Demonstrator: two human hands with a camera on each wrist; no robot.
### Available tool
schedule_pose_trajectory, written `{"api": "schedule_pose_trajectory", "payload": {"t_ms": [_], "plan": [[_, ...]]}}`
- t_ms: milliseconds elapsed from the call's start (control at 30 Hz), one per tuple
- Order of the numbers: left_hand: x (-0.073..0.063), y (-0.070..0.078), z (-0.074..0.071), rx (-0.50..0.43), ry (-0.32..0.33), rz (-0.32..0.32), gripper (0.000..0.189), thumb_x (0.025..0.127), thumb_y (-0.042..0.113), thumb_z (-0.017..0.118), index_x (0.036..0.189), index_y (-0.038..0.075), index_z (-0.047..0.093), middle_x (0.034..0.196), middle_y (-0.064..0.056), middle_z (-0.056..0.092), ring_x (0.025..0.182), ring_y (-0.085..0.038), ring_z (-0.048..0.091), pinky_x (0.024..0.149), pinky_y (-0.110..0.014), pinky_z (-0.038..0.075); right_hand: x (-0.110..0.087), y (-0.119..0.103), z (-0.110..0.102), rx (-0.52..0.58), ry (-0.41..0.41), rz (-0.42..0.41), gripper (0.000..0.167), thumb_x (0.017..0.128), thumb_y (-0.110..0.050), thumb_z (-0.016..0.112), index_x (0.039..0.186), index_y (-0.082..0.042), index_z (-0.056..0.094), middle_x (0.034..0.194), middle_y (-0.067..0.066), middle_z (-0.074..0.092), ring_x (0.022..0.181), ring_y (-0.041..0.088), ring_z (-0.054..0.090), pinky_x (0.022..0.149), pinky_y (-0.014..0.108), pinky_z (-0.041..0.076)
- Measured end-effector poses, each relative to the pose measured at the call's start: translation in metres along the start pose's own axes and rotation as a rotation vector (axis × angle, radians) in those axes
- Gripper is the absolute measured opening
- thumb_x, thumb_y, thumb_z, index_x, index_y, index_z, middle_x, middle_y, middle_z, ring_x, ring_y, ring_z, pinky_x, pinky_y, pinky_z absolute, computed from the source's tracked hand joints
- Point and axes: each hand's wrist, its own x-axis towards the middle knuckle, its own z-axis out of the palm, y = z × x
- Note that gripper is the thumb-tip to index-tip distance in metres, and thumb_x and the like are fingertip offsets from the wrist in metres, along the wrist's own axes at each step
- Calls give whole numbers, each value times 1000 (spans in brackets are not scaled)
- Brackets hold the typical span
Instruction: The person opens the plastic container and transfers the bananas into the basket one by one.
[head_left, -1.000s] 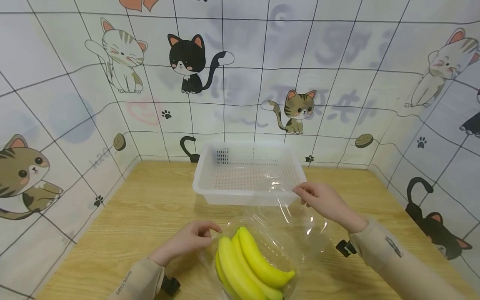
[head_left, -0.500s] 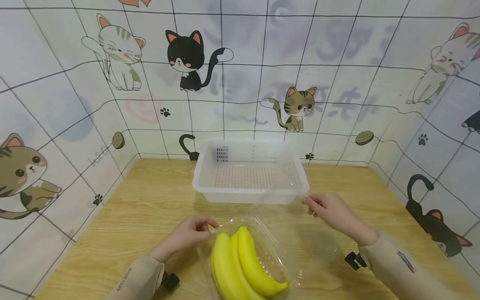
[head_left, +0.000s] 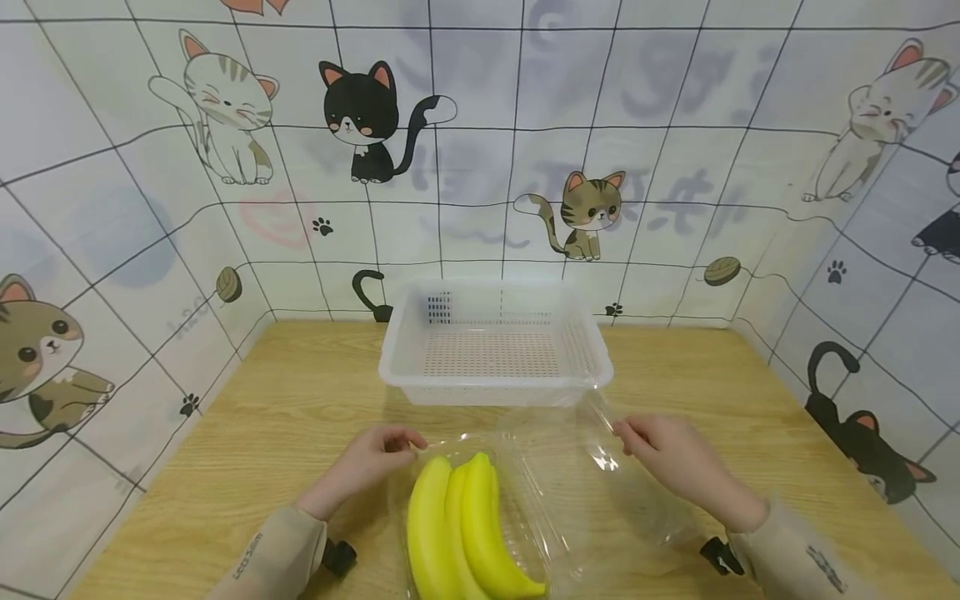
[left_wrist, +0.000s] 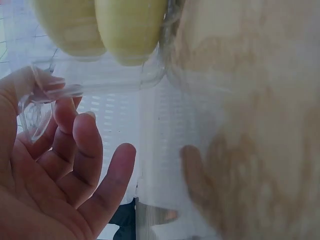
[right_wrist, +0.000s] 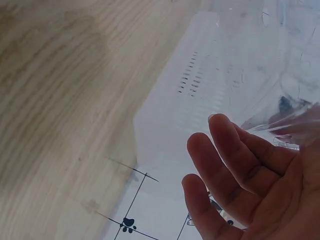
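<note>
A bunch of yellow bananas (head_left: 431, 525) lies in a clear plastic clamshell box (head_left: 536, 508) at the near middle of the table. My left hand (head_left: 367, 467) pinches the box's far left corner between thumb and forefinger; in the left wrist view its other fingers (left_wrist: 115, 170) are spread away from the plastic. On the right, my right hand (head_left: 686, 462) pinches the edge of the clear lid (head_left: 607, 458), which stands open to the right of the bananas. The lid's outline is hard to see against the wood.
Behind the box, a white perforated plastic basket (head_left: 495, 390) stands near the back wall. Cat-printed sheeting (head_left: 480, 167) covers the walls at the back and both sides. The wooden table (head_left: 300, 392) extends to either side.
My right hand has moved right and nearer, drawing the lid with it. The box with the bananas has turned slightly and shifted left, and my left hand has shifted slightly left with its corner.
</note>
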Motion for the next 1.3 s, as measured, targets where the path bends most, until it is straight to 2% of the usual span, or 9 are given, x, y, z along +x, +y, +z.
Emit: {"api": "schedule_pose_trajectory", "payload": {"t_ms": [233,467,833,967,1200,1300], "plan": [[6,-4,-2,16,29,1,15,85,6,61,97,8,71,77,0,59,69,-16,52,62,-27,44,-12,3,9,0,35,-16,39,102,-30,51,64,-20,48,55,-11,38,49,4,32,48,25,33],[13,-8,-3,22,98,-33,13,87,11,65,97,7,72,77,1,60,70,-16,53,63,-27,44,-19,4,17,6,37,-3,42,101,-31,53,62,-20,45,53,-13,35,48,3,31,48,24,33],[23,-10,-2,27,183,-122,12,88,19,71,90,8,71,78,2,62,72,-14,52,64,-28,44,-23,11,24,-15,8,21,43,101,-36,52,62,-19,44,55,-11,35,50,4,31,49,24,32],[27,-10,-2,8,188,-148,12,88,20,71,87,8,70,76,1,62,70,-15,50,62,-28,43,-22,15,28,-32,-6,24,42,100,-33,53,61,-19,43,54,-11,34,49,3,30,47,23,31],[36,-14,-2,-103,170,-225,18,89,23,70,87,5,68,69,1,55,58,-12,45,55,-26,42,-18,24,36,-54,-17,43,41,100,-31,54,61,-20,45,55,-11,35,49,4,32,47,24,31],[39,-14,-1,-112,170,-246,21,89,25,69,87,5,68,68,1,53,58,-12,44,56,-26,41,-18,25,38,-58,-37,48,41,100,-30,54,61,-19,45,55,-10,36,49,5,33,48,25,31]]}}
